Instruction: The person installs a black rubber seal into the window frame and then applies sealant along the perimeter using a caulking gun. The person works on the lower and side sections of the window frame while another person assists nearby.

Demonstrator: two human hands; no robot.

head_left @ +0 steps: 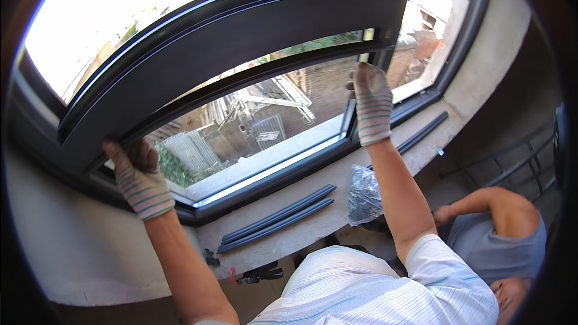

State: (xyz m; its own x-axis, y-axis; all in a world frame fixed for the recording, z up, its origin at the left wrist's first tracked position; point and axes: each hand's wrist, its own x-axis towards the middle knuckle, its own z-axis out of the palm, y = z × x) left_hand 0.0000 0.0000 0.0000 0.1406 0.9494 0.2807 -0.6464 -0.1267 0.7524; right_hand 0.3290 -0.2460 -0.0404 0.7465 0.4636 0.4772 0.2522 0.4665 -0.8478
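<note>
A dark-framed window sash (241,30) is tilted inward from the fixed window frame (283,174). My left hand (139,182), in a striped work glove, grips the sash's lower left edge. My right hand (371,101), gloved the same way, holds the sash's right edge near its lower corner. Both arms reach up from the lower edge of the view. Glass and an outdoor yard show behind the sash.
On the concrete sill (313,219) lie two long dark strips (277,218), a further strip (422,132) and a clear plastic bag of small parts (363,195). A red-handled tool (256,274) lies below. Another person in a grey shirt (497,247) crouches at the lower right.
</note>
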